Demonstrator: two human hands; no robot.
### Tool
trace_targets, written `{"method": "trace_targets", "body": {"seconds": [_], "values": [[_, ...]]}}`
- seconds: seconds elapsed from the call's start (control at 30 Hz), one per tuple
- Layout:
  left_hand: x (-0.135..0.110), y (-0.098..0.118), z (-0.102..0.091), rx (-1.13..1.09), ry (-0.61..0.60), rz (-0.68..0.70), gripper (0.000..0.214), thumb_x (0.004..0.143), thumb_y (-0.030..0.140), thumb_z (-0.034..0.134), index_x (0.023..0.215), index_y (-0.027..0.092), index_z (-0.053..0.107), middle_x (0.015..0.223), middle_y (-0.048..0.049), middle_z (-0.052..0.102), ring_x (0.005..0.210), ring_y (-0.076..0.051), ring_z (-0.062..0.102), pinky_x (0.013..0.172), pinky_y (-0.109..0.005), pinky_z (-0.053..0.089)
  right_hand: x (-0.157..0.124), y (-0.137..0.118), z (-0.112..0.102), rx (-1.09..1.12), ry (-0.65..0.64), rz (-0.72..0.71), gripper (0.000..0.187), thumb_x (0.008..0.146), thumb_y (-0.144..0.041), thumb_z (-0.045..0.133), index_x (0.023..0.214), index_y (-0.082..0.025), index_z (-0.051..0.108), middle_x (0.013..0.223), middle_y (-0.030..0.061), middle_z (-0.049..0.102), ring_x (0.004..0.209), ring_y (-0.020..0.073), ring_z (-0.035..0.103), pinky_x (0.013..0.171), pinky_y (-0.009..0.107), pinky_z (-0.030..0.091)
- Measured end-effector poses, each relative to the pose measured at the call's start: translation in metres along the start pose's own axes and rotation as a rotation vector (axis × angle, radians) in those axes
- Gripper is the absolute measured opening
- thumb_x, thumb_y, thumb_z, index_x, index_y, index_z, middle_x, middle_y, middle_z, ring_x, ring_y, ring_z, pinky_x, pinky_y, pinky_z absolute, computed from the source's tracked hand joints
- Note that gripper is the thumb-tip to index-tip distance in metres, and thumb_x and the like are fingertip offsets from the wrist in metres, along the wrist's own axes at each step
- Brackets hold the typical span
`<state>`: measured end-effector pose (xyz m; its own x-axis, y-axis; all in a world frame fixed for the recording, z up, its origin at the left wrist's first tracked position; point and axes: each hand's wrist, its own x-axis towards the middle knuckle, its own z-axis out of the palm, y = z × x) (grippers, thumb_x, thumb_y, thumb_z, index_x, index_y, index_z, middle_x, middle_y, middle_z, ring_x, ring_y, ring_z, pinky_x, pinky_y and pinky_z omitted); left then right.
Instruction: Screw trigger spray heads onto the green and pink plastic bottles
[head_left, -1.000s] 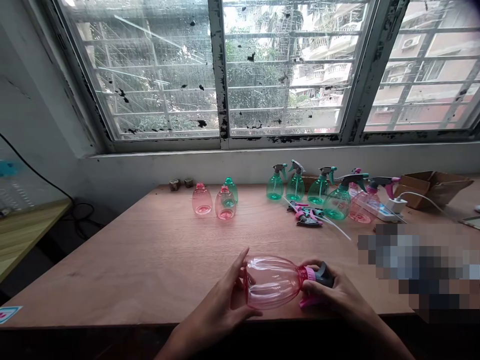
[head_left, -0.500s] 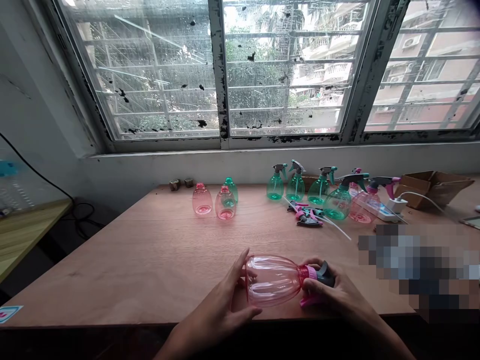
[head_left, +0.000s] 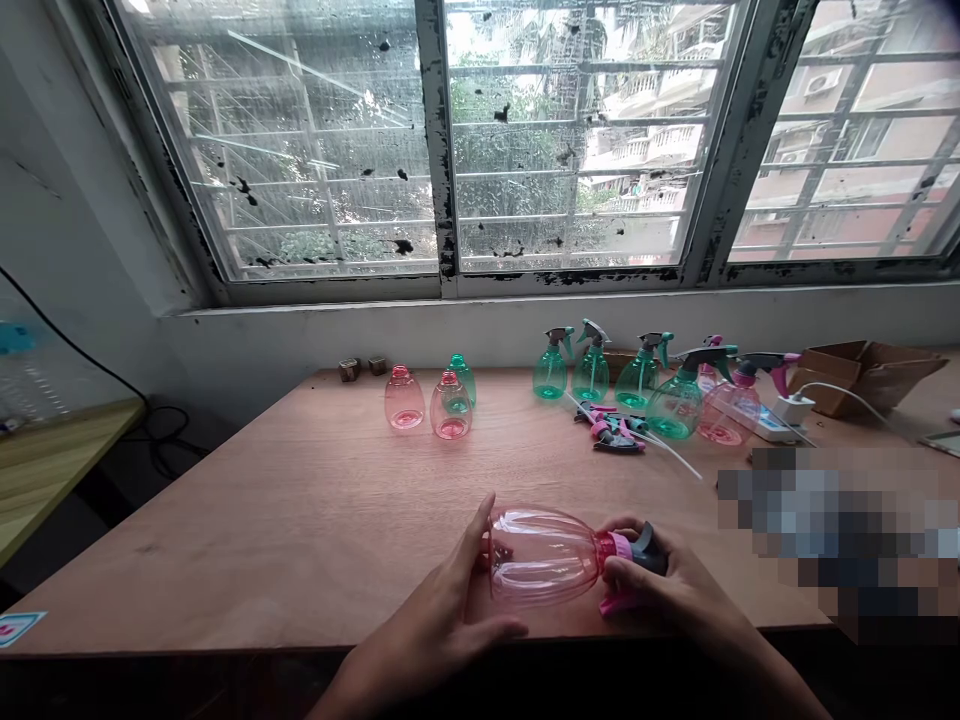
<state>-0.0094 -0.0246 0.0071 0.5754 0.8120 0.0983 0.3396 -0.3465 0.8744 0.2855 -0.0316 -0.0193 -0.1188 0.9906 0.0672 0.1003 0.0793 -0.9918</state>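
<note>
A clear pink spray bottle [head_left: 544, 560] lies sideways in the air over the table's front edge, its neck pointing right. My left hand [head_left: 457, 590] cups the base end, with fingers partly hidden behind the plastic and the thumb stretched below it. Around the pink collar and grey spray head [head_left: 649, 550] my right hand [head_left: 667, 580] is closed, thumb on the collar. A pink trigger [head_left: 622, 602] hangs beneath that hand.
Two pink bottles [head_left: 405, 400] and a green bottle [head_left: 463, 372] without heads stand at the back. Several green spray bottles [head_left: 592, 375], loose spray heads [head_left: 613, 430], a power strip [head_left: 772, 425] and a cardboard box [head_left: 840, 375] are at the back right of the wooden table [head_left: 300, 540].
The bottle and both hands have shifted very slightly left and up. My grip looks much the same, and the things on the table have stayed put.
</note>
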Motion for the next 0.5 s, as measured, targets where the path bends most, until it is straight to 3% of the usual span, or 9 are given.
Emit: {"method": "trace_targets", "body": {"seconds": [0.1, 0.27, 0.4, 0.5], "values": [[-0.0007, 0.0025, -0.0021, -0.018, -0.009, -0.060, 0.110, 0.081, 0.024, 0.077, 0.159, 0.028, -0.001, 0.144, -0.0091, 0.052, 0.134, -0.028, 0.047, 0.119, -0.044, 0.029, -0.0001, -0.0006, 0.0012, 0.047, 0.010, 0.009, 0.036, 0.079, -0.044, 0.079, 0.100, -0.018, 0.066, 0.074, -0.0015, 0.068, 0.064, 0.0174, 0.066, 0.061, 0.028, 0.056], [-0.0003, 0.0006, -0.0051, 0.033, 0.001, -0.061, 0.095, 0.086, 0.032, 0.072, 0.159, 0.024, 0.012, 0.160, -0.0111, 0.031, 0.147, -0.032, 0.028, 0.123, -0.047, 0.019, 0.0004, 0.0001, 0.0021, 0.095, 0.014, 0.023, 0.037, 0.077, -0.044, 0.080, 0.100, -0.018, 0.065, 0.073, -0.0007, 0.071, 0.063, 0.0184, 0.068, 0.060, 0.029, 0.059], [0.0017, -0.0022, -0.0020, 0.025, 0.009, -0.015, 0.094, 0.091, 0.025, 0.065, 0.159, 0.030, 0.001, 0.147, -0.0085, 0.049, 0.141, -0.027, 0.039, 0.120, -0.045, 0.026, 0.0011, 0.0028, 0.0018, 0.139, 0.007, 0.019, 0.040, 0.078, -0.045, 0.079, 0.103, -0.018, 0.063, 0.070, 0.0005, 0.073, 0.065, 0.0200, 0.070, 0.060, 0.029, 0.059], [0.0021, 0.0000, -0.0005, 0.005, 0.008, -0.016, 0.103, 0.086, 0.024, 0.071, 0.158, 0.031, -0.002, 0.144, -0.0079, 0.052, 0.136, -0.027, 0.045, 0.120, -0.045, 0.027, 0.0008, 0.0027, 0.0022, 0.143, 0.000, 0.011, 0.040, 0.080, -0.046, 0.078, 0.103, -0.018, 0.063, 0.070, 0.0010, 0.073, 0.065, 0.0197, 0.070, 0.061, 0.029, 0.058]]}}
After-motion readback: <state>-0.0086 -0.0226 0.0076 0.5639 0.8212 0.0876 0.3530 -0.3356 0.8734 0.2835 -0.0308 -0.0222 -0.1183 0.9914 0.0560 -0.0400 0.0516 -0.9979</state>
